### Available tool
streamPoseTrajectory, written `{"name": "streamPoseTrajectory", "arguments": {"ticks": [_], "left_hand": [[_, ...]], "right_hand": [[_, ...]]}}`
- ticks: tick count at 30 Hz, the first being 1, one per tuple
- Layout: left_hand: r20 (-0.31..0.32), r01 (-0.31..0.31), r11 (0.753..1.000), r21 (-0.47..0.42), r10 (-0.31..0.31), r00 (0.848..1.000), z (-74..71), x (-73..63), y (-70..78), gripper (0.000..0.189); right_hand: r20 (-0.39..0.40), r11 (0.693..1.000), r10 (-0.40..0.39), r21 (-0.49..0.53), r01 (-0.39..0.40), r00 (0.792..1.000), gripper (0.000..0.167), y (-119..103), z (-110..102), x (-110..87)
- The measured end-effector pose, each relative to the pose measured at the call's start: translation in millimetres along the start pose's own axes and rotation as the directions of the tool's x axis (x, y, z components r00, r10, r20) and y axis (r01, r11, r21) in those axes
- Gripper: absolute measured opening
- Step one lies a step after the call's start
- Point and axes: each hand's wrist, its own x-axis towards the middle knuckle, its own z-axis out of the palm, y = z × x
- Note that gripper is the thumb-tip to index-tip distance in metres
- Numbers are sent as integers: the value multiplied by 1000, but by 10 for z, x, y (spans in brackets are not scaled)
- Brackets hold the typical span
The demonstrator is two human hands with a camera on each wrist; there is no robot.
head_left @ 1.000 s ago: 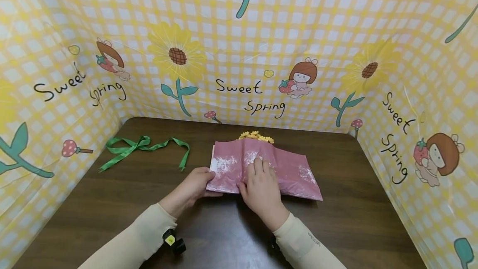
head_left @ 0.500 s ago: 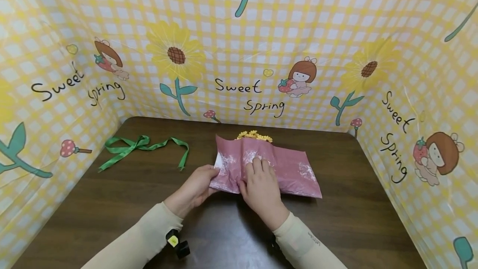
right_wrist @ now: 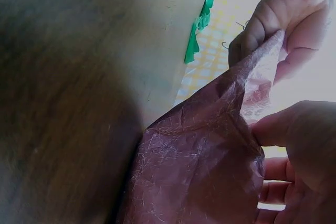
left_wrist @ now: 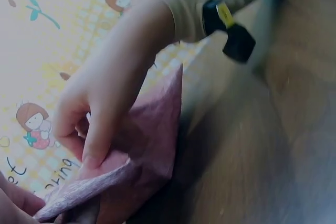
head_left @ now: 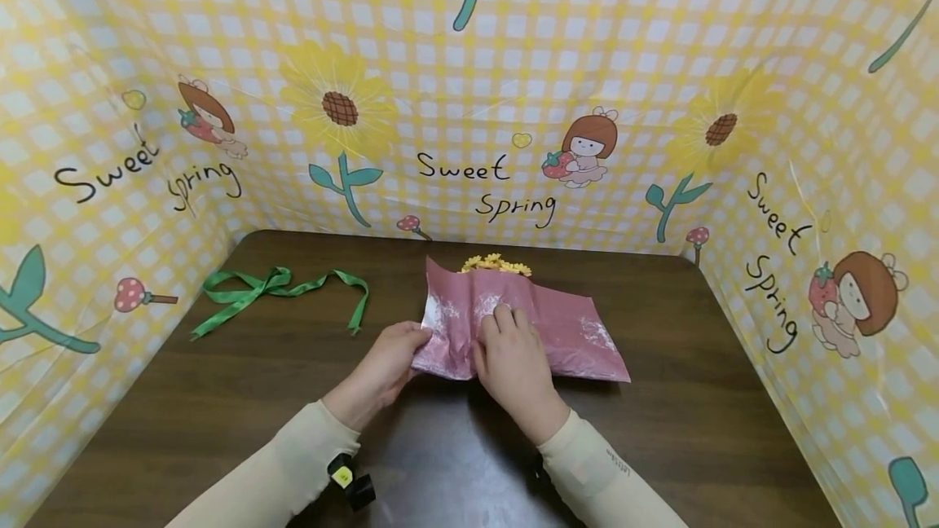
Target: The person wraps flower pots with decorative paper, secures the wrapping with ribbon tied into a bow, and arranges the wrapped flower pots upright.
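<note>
A sheet of pink wrapping paper (head_left: 565, 332) with white speckled patches lies folded over a bunch of small yellow flowers (head_left: 495, 265), whose heads show beyond its far edge. My left hand (head_left: 385, 361) pinches the paper's near left corner between thumb and fingers. On the middle of the sheet, my right hand (head_left: 513, 365) grips the paper, fingers bent on top and thumb at the near edge. In the left wrist view the right hand (left_wrist: 105, 93) has its thumb against the pink paper (left_wrist: 152, 135). The flower stems are hidden beneath the wrap.
A green ribbon (head_left: 253, 288) tied in a bow, with a long loose tail, lies on the dark wooden table (head_left: 660, 430) at the left. A yellow checked cloth (head_left: 455, 88) printed with flowers and cartoon figures stands around the back and sides.
My left hand has moved slightly right, bringing the paper's left side inward and raising its far left corner. My right hand has stayed on the middle of the paper.
</note>
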Motion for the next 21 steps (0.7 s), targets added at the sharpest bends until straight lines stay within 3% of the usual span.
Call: {"name": "streamPoseTrajectory", "arguments": {"ticks": [2,3,4,5,7,8,9,11,13,15,18,20,21], "left_hand": [[-28,-76,976,205,83,996,-33,25,25,18],[-32,-120,935,335,138,990,-55,36,45,17],[-37,-155,875,459,193,981,-80,51,64,16],[-35,-179,800,572,242,970,-108,66,80,16],[-17,-192,661,726,296,955,-165,89,107,19],[-10,-181,616,767,293,956,-189,95,115,21],[-6,-164,593,788,273,962,-211,95,118,22],[-9,-116,595,795,203,979,-244,98,104,23],[-25,-63,623,780,132,991,-268,107,74,22],[-38,-18,679,734,67,997,-290,125,37,19],[-37,57,796,603,-44,998,-335,169,-20,12],[-18,126,868,481,-135,991,-373,203,-49,11],[-5,161,890,427,-176,984,-390,220,-66,11]], "right_hand": [[4,1000,5,7,-5,1000,27,-2,0,3],[6,1000,8,9,-8,1000,27,-3,0,5],[8,1000,10,9,-11,1000,27,-6,2,8],[8,1000,11,9,-11,1000,27,-8,3,9],[8,1000,11,9,-11,1000,27,-13,9,10],[6,1000,11,7,-11,1000,27,-15,14,9],[6,1000,10,6,-10,1000,26,-17,17,8],[4,1000,9,4,-9,1000,25,-21,20,5],[-1,1000,9,0,-9,1000,24,-23,22,1],[-6,1000,8,-5,-8,1000,24,-26,22,2],[-10,1000,5,-19,-5,1000,24,-33,26,-3],[-10,1000,-2,-30,1,1000,25,-38,23,3],[-8,999,-3,-35,3,1000,25,-40,23,2]]}}
